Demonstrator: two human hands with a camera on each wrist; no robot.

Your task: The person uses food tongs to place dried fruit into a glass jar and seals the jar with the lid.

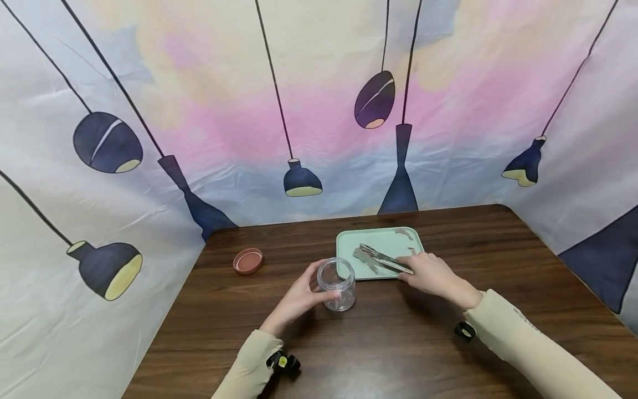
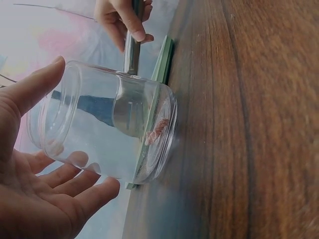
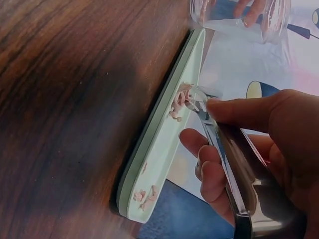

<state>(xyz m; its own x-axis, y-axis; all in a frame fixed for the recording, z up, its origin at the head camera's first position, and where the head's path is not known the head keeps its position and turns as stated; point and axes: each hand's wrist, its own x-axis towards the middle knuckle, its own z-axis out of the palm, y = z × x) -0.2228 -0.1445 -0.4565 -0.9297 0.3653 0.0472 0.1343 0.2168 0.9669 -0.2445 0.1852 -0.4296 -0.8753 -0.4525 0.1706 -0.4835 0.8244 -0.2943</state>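
My left hand (image 1: pixel 298 295) holds a clear jar (image 1: pixel 345 299) round its side, thumb on the near side. The jar stands upright on the table, its mouth uncovered, and a small reddish-brown shred (image 2: pixel 157 131) lies at its bottom. My right hand (image 1: pixel 435 274) grips metal tongs (image 1: pixel 391 265) by the handles. Their tips are at a clump of pinkish-brown shreds (image 3: pixel 179 101) on a pale green tray (image 1: pixel 347 241); whether they pinch any is unclear. Smaller shreds (image 3: pixel 146 195) lie toward the tray's other end.
A round reddish-brown lid (image 1: pixel 248 261) rests on the table at the left. The dark wooden table (image 1: pixel 379 349) backs onto a cloth (image 1: pixel 224 105) printed with hanging lamps. Each sleeve carries a small black wrist camera (image 1: pixel 465 331).
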